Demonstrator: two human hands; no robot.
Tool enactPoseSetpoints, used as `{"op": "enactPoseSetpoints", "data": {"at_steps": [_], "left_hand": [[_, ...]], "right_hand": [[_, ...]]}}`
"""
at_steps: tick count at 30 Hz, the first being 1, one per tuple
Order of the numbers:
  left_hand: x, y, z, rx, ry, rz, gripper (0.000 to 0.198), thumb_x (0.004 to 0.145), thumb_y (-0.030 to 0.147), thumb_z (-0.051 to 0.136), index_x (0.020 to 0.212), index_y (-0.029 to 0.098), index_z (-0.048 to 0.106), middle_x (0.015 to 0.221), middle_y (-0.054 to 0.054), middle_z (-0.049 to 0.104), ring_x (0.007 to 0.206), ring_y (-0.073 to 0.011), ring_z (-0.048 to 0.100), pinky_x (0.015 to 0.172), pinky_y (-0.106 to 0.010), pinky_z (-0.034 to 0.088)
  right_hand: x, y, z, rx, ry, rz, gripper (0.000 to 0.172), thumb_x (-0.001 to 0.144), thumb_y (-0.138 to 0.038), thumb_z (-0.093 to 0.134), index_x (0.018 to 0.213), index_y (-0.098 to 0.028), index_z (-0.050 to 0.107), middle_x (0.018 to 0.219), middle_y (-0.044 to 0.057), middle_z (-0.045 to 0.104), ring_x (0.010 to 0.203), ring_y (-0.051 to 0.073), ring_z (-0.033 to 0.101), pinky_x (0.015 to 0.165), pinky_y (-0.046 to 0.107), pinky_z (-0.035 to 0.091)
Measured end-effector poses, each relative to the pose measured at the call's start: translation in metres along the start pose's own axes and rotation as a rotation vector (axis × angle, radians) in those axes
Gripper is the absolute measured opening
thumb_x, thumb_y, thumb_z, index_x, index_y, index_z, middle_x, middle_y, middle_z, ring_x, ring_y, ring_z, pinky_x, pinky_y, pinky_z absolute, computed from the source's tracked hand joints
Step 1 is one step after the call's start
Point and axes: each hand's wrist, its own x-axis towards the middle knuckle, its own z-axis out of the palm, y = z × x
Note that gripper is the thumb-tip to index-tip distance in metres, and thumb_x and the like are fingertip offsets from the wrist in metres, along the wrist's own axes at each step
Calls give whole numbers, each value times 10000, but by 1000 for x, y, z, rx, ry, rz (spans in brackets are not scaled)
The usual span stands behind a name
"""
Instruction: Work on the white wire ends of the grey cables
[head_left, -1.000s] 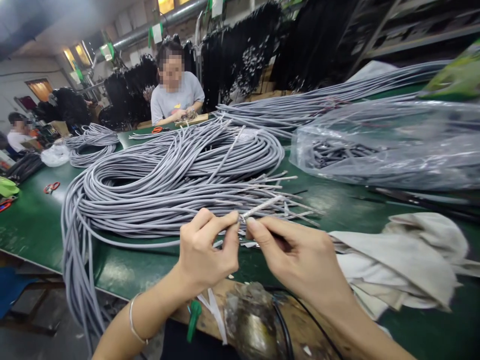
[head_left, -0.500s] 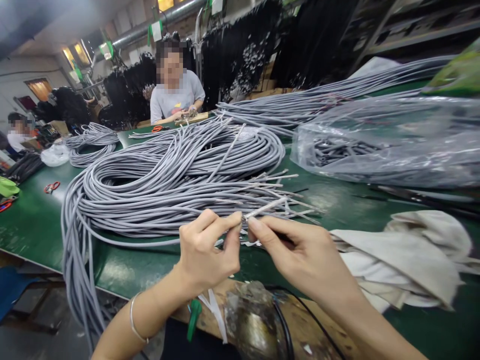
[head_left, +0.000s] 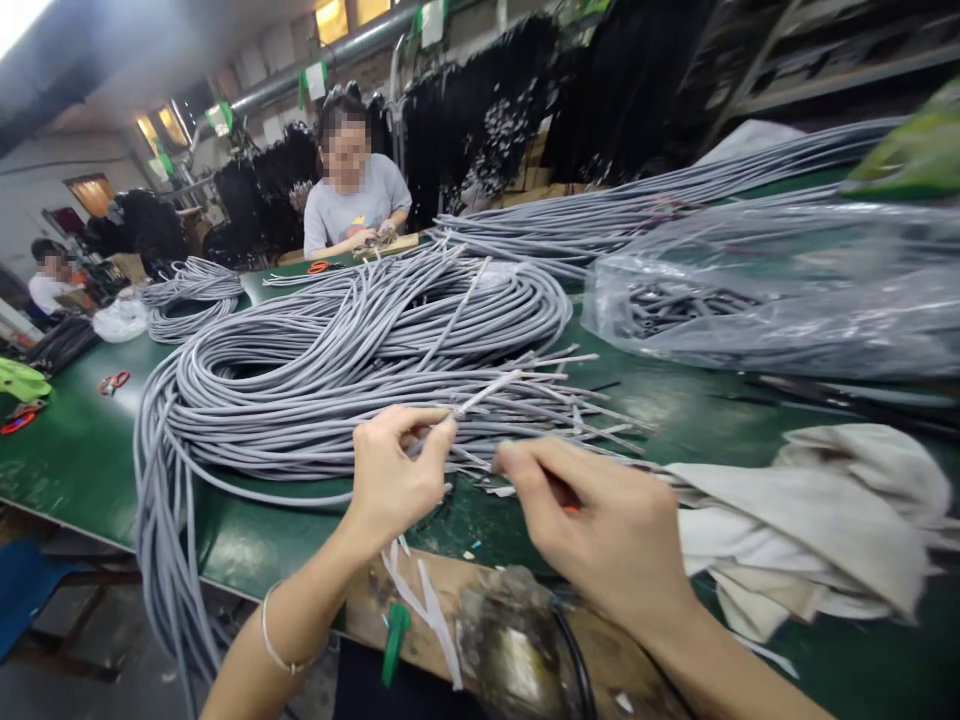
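My left hand [head_left: 401,465] pinches a grey cable near its stripped end between thumb and forefinger. The cable's whitish end [head_left: 491,392] points up and to the right, over the pile of grey cables [head_left: 300,390]. Apart from it, to the right, my right hand [head_left: 600,520] is closed with thumb and forefinger together. A bit of orange-red shows under its palm, but I cannot make out what the fingers hold. Below both hands lies a wooden board [head_left: 420,570] with a lumpy, brownish metal device [head_left: 514,640], strips of white material [head_left: 431,610] and a green piece [head_left: 394,643].
A pale cloth [head_left: 832,520] lies crumpled on the green table [head_left: 67,440] at right. Behind it is a clear plastic bag [head_left: 780,290] with dark pieces inside. Orange-handled scissors [head_left: 114,382] lie at left. Across the table a person [head_left: 356,190] sits working.
My hands have separated. The left hand has shifted slightly left and down with the cable end, and the right hand has let go of it. The view has tilted a little.
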Motion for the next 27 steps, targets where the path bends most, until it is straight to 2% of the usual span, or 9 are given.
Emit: {"op": "enactPoseSetpoints", "data": {"at_steps": [2, 9, 14, 18, 20, 24, 27], "left_hand": [[-3, 4, 0, -10, -7, 42, 144, 764, 189, 591, 779, 134, 722, 667, -44, 674, 532, -102, 531, 482, -209, 422], [-7, 10, -1, 13, 10, 165, 139, 764, 170, 593, 792, 116, 718, 628, -36, 635, 530, -98, 512, 489, -206, 423], [-10, 11, 2, 22, 4, 183, 138, 765, 152, 592, 796, 109, 720, 608, -33, 616, 503, -91, 502, 443, -188, 404], [-15, 12, 5, 76, 37, 251, 154, 772, 136, 575, 815, 94, 717, 622, -38, 613, 490, -80, 498, 410, -169, 388], [-16, 13, 6, 109, 58, 271, 164, 769, 127, 562, 814, 91, 715, 625, -40, 615, 495, -81, 510, 409, -165, 392], [-14, 9, 6, 150, 56, 246, 164, 752, 116, 552, 782, 104, 712, 599, -27, 613, 483, -85, 515, 432, -176, 415], [-13, -1, 9, 284, 42, 232, 174, 760, 115, 537, 795, 128, 708, 622, -27, 616, 509, -108, 533, 489, -213, 453]], "right_hand": [[2, 9, 1, -65, 2, 70, 343, 902, -230, 454, 564, -193, 499, 461, -35, 486, 401, 77, 430, 448, 223, 326], [3, 13, 3, -148, -14, -4, 370, 905, -241, 447, 542, -180, 487, 451, -35, 458, 389, 74, 404, 443, 224, 295], [4, 12, 3, 16, -60, 126, 369, 895, -261, 451, 538, -180, 496, 433, -45, 449, 377, 66, 398, 409, 199, 303], [4, 14, 5, 154, -115, 246, 390, 899, -285, 432, 525, -184, 482, 415, -48, 423, 366, 67, 391, 371, 182, 306], [2, 12, 6, 101, -70, 197, 379, 899, -267, 439, 532, -184, 483, 421, -48, 428, 365, 65, 378, 376, 189, 299], [-2, 3, 8, -106, 70, -54, 299, 880, -188, 486, 584, -177, 526, 455, -33, 475, 393, 73, 393, 439, 220, 303], [-3, -5, 8, -34, 47, -179, 294, 889, -164, 455, 608, -179, 539, 464, -21, 495, 418, 85, 440, 455, 221, 323]]}}
